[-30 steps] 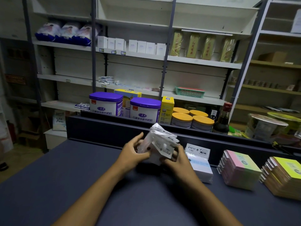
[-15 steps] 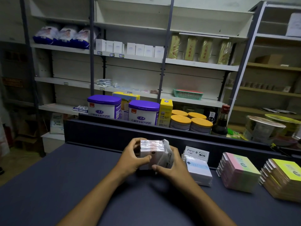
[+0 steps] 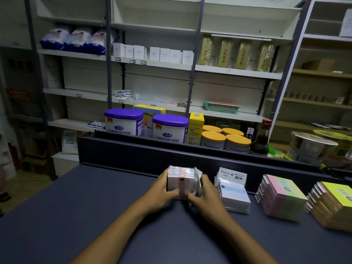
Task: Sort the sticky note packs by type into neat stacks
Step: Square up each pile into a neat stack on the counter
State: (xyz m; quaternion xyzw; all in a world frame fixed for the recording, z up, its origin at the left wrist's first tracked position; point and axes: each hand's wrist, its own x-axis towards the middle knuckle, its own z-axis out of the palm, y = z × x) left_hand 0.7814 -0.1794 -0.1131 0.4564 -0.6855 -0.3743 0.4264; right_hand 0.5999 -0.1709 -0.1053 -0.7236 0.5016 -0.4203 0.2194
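packs: glossy clear plastic wrap
counter: matt, smooth, dark
tins: glossy plastic lids
shelves: painted metal, matt

My feed is dim and bluish; the light seems to fall from overhead, brightest on the upper shelves. The counter reads dark, with soft shadow beneath the hands. Verticals bow outward near the edges from the wide lens. Far shelf goods look soft, and the right corner is murky.
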